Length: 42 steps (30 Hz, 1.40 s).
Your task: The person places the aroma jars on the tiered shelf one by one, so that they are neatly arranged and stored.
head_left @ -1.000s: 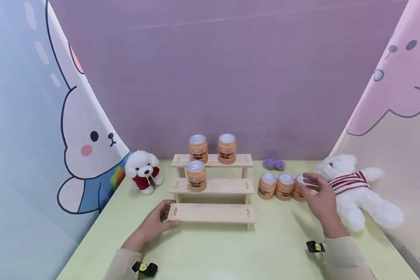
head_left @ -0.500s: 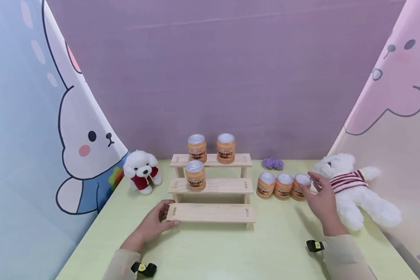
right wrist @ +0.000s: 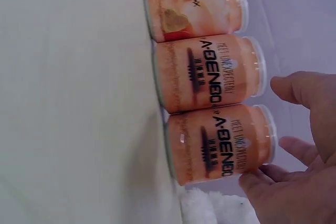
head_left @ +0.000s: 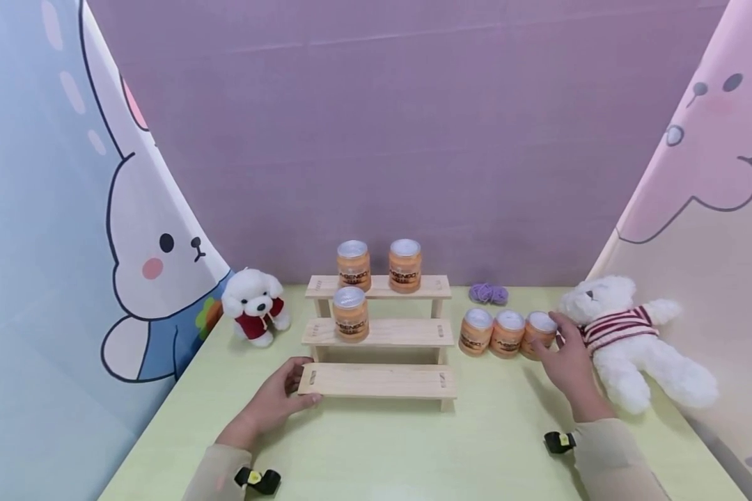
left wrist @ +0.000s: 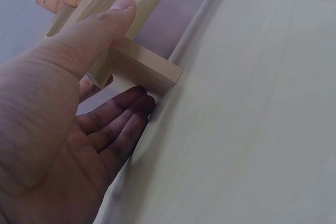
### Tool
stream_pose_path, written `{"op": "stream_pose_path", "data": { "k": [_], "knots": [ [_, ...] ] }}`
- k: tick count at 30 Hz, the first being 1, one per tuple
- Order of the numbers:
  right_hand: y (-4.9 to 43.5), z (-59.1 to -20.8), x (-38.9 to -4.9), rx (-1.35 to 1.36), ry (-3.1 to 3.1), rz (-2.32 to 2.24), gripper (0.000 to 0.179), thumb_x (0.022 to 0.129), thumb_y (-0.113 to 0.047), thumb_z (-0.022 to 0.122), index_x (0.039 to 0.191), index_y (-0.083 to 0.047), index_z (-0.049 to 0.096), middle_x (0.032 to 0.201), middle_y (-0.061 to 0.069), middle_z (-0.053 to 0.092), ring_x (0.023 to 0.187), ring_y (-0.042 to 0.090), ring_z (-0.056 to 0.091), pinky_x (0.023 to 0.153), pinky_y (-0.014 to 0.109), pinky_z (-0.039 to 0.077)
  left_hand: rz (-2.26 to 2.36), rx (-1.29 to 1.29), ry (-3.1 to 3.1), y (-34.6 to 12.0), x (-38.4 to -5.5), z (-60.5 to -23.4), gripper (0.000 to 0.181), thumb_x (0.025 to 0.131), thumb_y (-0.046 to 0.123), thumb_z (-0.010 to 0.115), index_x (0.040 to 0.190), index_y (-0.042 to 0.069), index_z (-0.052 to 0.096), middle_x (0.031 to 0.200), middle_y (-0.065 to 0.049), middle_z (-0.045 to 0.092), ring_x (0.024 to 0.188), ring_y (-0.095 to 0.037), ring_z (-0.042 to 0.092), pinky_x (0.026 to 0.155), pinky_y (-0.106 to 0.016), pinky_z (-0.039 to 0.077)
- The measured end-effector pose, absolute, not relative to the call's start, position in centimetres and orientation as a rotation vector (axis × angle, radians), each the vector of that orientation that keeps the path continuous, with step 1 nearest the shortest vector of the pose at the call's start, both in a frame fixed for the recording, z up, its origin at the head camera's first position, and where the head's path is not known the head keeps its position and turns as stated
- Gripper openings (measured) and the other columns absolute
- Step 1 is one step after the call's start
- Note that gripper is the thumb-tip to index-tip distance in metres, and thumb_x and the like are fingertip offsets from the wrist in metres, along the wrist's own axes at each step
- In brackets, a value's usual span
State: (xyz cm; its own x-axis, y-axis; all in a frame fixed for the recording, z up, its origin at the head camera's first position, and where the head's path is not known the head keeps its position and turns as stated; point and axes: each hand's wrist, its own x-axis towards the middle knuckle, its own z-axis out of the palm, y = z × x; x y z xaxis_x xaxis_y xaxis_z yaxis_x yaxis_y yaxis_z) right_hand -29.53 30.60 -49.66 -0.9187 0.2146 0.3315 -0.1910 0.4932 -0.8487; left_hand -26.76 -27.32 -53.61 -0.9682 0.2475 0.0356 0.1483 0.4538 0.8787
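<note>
A three-tier wooden display stand (head_left: 379, 380) stands mid-table. At its lowest tier's left end, my left hand (head_left: 274, 402) holds the plank, thumb over the front edge and fingers behind; in the left wrist view the thumb (left wrist: 118, 17) lies against the wood. Three orange cans with pale lids stand in a row right of the stand. My right hand (head_left: 567, 358) is around the rightmost can (right wrist: 223, 142), fingertips (right wrist: 252, 179) against its outer side and the thumb (right wrist: 289, 87) apart from it. The middle can (right wrist: 210, 74) and the left can (right wrist: 197, 6) stand beside it.
Two cans, left (head_left: 354, 268) and right (head_left: 404, 268), stand on the top tier. Another can (head_left: 351, 316) is on the middle tier's left. A plush dog (head_left: 257, 306), purple yarn (head_left: 489, 293) and a plush bear (head_left: 627, 341) lie or sit around the stand.
My right hand has lowered slightly and come in around the rightmost can, its fingers now beside the can's right side. The left hand keeps its place on the stand.
</note>
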Motion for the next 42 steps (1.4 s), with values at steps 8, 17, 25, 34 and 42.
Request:
{"op": "stream_pose_path", "data": {
  "k": [8,17,25,34,42],
  "knots": [
    [30.9,-50.5,-29.8,-0.017,-2.381,1.465,0.083,0.098,-0.006,0.072,0.161,0.009,0.019,0.160,0.040,0.026,0.148,0.055,0.028,0.118,0.062,0.027,1.558,0.345,2.585,-27.3,-26.7,-53.5,0.073,0.086,0.031,0.089,0.146,0.016,0.050,0.125,-0.006,0.064,0.110,-0.022,0.062,0.100,-0.042,0.048],
    [31.3,-51.2,-30.1,-0.024,-2.368,1.477,0.077,0.099,-0.005,0.071,0.160,0.006,0.026,0.156,0.040,0.033,0.144,0.054,0.034,0.115,0.065,0.031,1.554,0.367,2.592,-27.4,-26.9,-53.7,0.072,0.087,0.033,0.088,0.145,0.016,0.050,0.125,-0.006,0.064,0.111,-0.022,0.062,0.100,-0.041,0.048],
    [31.2,-51.1,-29.9,-0.072,-2.363,1.448,0.069,0.098,-0.004,0.070,0.154,0.011,0.032,0.155,0.040,0.035,0.145,0.054,0.034,0.113,0.064,0.035,1.556,0.364,2.587,-27.4,-26.9,-53.7,0.072,0.086,0.032,0.089,0.146,0.016,0.051,0.125,-0.006,0.064,0.111,-0.022,0.062,0.100,-0.042,0.048],
    [31.1,-50.9,-29.7,-0.205,-2.335,1.414,0.061,0.098,-0.010,0.073,0.147,0.007,0.042,0.150,0.033,0.046,0.139,0.048,0.045,0.110,0.057,0.043,1.580,0.331,2.585,-27.3,-26.9,-53.7,0.072,0.085,0.033,0.090,0.144,0.018,0.052,0.123,-0.005,0.065,0.111,-0.021,0.062,0.103,-0.046,0.046],
    [31.1,-50.7,-29.4,-0.239,-2.378,1.362,0.068,0.096,-0.019,0.077,0.149,0.005,0.041,0.143,0.030,0.049,0.131,0.044,0.050,0.082,0.010,0.044,1.573,0.330,2.592,-27.4,-26.9,-53.8,0.072,0.085,0.033,0.090,0.145,0.018,0.052,0.124,-0.005,0.065,0.113,-0.020,0.062,0.104,-0.046,0.046]
  ]
}}
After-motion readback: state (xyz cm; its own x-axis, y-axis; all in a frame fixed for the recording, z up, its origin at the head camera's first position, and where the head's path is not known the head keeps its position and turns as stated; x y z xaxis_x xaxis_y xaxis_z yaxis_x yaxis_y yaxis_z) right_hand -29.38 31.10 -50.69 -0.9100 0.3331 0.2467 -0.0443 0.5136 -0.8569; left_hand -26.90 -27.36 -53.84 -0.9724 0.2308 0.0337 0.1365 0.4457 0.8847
